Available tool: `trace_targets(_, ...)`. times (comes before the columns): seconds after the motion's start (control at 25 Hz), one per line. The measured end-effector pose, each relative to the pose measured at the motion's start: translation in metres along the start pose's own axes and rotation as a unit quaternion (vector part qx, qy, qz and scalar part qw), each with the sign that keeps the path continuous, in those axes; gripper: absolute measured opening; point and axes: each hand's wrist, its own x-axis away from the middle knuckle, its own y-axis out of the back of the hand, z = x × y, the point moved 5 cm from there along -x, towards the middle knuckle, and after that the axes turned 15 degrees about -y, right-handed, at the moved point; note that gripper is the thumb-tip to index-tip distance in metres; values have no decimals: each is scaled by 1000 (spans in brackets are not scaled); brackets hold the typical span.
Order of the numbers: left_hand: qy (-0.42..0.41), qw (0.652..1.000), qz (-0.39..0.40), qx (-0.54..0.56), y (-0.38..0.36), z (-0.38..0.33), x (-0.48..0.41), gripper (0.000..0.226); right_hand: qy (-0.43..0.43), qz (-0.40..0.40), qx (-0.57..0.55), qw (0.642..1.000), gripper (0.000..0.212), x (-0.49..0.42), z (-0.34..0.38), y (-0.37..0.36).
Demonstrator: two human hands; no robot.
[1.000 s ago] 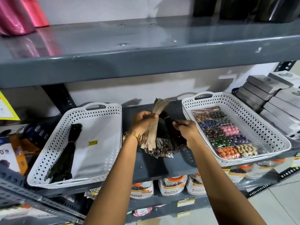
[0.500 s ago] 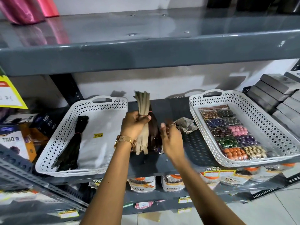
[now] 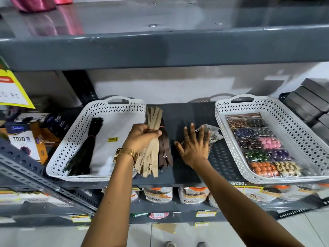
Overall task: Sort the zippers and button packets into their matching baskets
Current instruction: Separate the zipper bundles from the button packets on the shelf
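Now left hand [image 3: 142,138] gripping beige zippers [image 3: 151,157], right hand [image 3: 194,148] spread

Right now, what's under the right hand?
A clear button packet lies on the shelf under the right hand, its crinkled edge sticking out toward the right basket. The palm covers the rest, so its buttons can't be made out.

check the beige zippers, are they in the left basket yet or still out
Still out. The left hand grips the beige zippers over the shelf, just right of the left basket, which holds only dark zippers.
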Motion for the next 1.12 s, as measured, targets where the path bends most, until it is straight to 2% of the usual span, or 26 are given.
trace_targets(0.12, 11, 1000, 23, 8, -9, -2, 1, 13, -9, 7, 11, 1000, 76, -6, -27, 1)
trace_targets(0.28, 12, 999, 44, 23, -26, -3, 0, 26, 37, 15, -22, 999, 73, -6, -50, -1)
trace_targets(0.4, 20, 998, 48, 36, -37, -6, 2, 5, 65, 3, -8, 998, 79, -10, -55, -3)
trace_targets(0.52, 33, 998, 47, 25, -46, 4, 2, 27, 69, 8, -36, 997, 95, -7, -55, -1)
trace_targets(0.56, 36, 998, 45, 28, -48, 5, 3, 28, 61, -5, -69, 996, 101, -4, -53, 7)
trace_targets(0.64, 40, 998, 38, 25, -51, 9, 2, 23, 31, -83, -154, 984, 91, 4, -42, 33)
trace_targets(0.68, 40, 998, 34, 20, -51, 12, -1, 15, 6, -108, -211, 971, 81, 10, -34, 45)
trace_targets(0.72, 41, 999, 27, 13, -51, 11, -1, 5, -12, -79, -284, 956, 71, 12, -25, 51)
trace_targets(0.76, 42, 999, 27, 5, -51, 12, -2, 8, -15, 0, -372, 928, 62, 13, -16, 51)
trace_targets(0.84, 39, 999, 26, 10, -50, 13, -4, 14, 3, 206, -524, 826, 44, 24, 7, 40)
trace_targets(0.88, 40, 999, 27, 17, -50, 12, -4, 14, 8, 258, -576, 776, 39, 27, 12, 35)
trace_targets(0.92, 35, 999, 29, 8, -49, 10, -4, 18, 8, 271, -600, 753, 40, 28, 12, 33)
trace_targets(0.96, 24, 999, 25, -23, -45, 7, -3, 23, 6, 262, -599, 757, 44, 28, 10, 32)
trace_targets(1.08, -28, 976, 18, -216, -39, -3, -4, 20, -11, 163, -490, 856, 54, 22, 2, 33)
trace_targets(1.12, -32, 961, 21, -275, -40, -5, -4, 30, -10, 149, -458, 876, 55, 19, 3, 31)
